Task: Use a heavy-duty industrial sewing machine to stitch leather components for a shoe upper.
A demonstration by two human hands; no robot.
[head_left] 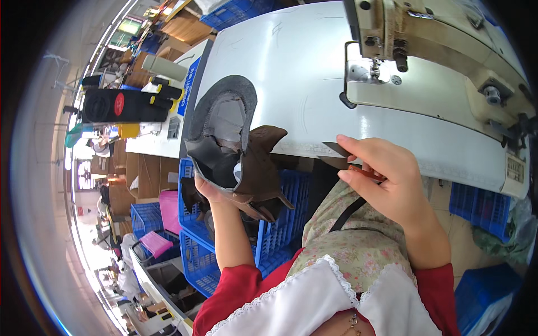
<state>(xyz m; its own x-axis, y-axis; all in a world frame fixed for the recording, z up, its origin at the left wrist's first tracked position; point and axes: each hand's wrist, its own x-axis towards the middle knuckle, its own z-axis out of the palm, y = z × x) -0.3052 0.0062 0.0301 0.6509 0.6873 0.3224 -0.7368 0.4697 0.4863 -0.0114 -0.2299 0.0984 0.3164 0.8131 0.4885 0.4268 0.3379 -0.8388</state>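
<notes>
My left hand (207, 189) is closed round the underside of a brown shoe upper (259, 176), and most of its fingers are hidden behind it. The upper is tilted so that its grey-lined opening faces up, and a thick dark grey collar curves at its far end. Flaps of brown leather stick out on its right side. In my right hand (392, 176) is a pair of thread snips (335, 162) with dark blades and an orange-red handle. The blades are parted and point left toward the upper, some way apart from it.
A beige industrial sewing machine (443, 39) stands on the white worktable (286, 67), its needle area at the far right. Blue plastic crates (283, 196) holding dark pieces sit below the upper. At the left, a black cylindrical object (131, 105) lies by another table.
</notes>
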